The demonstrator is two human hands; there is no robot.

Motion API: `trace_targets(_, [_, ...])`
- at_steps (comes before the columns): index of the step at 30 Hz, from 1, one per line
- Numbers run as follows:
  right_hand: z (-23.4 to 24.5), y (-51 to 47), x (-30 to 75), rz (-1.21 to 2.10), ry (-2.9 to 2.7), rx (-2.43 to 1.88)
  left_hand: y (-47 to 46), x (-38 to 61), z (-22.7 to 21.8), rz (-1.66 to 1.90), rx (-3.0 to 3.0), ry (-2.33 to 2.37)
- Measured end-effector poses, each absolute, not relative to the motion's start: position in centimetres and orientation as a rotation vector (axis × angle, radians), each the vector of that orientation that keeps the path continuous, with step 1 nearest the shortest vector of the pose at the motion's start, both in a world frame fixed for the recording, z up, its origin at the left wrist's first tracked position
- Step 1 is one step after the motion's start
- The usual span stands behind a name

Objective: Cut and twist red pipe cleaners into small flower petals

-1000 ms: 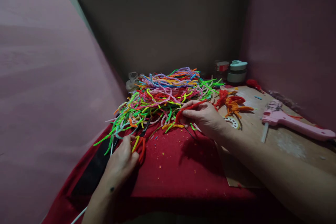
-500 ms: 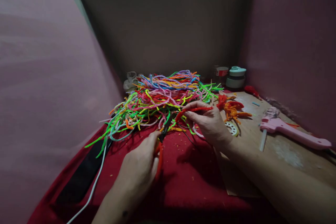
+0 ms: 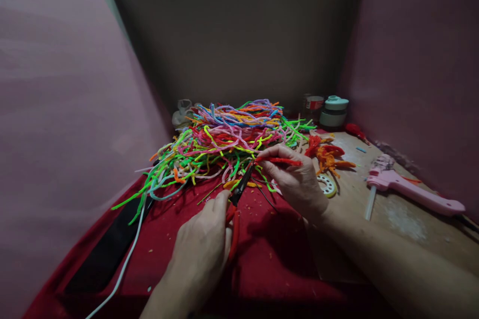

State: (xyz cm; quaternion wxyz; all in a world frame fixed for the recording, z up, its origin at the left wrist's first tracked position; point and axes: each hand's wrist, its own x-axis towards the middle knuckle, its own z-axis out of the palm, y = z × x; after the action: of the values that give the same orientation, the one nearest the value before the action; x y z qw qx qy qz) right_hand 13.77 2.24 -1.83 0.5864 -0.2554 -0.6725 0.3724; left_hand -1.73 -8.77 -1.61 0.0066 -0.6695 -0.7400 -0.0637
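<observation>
My left hand (image 3: 202, 234) is closed around the red handles of a pair of pliers (image 3: 242, 187) with dark jaws. The jaws point up and right, and their tip meets the end of a red pipe cleaner (image 3: 280, 160). That pipe cleaner is pinched between the thumb and fingers of my right hand (image 3: 294, 177). Whether the jaws grip it or only touch it, I cannot tell. Just beyond both hands lies a big tangled heap of coloured pipe cleaners (image 3: 232, 132).
Right of my hands, a board (image 3: 359, 229) carries a pink glue gun (image 3: 407, 187), orange and red pipe-cleaner pieces (image 3: 329, 157) and a tape roll (image 3: 327, 185). A teal-lidded container (image 3: 334, 111) stands behind. A black flat object (image 3: 105, 254) and white cable (image 3: 127, 259) lie left on red cloth (image 3: 277, 264).
The pliers' jaws have moved up and right to the near end of the red pipe cleaner. The pipe cleaner lies straighter in my right hand, and the view has shifted slightly.
</observation>
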Motion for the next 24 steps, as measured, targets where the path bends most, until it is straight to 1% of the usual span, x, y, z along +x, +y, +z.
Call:
trace_targets(6, [-1.95, 2.15, 13.81, 0.846, -1.591, -0.595, -8.66, -1.67, -1.62, -0.169, -2.072, -2.326])
trace_targets(12, [-1.91, 2.1, 13.81, 0.835, -1.606, -0.593, -8.73, -1.52, -1.53, -0.067, -2.019, -2.31])
trace_targets(17, [-2.05, 2.19, 13.81, 0.848, -1.608, -0.593, -8.8, -1.66, -1.76, -0.104, -2.028, -2.258])
trace_targets(24, [-1.91, 2.0, 13.68, 0.841, -1.61, -0.596, -8.79, -1.64, -1.65, -0.043, -2.002, -2.244])
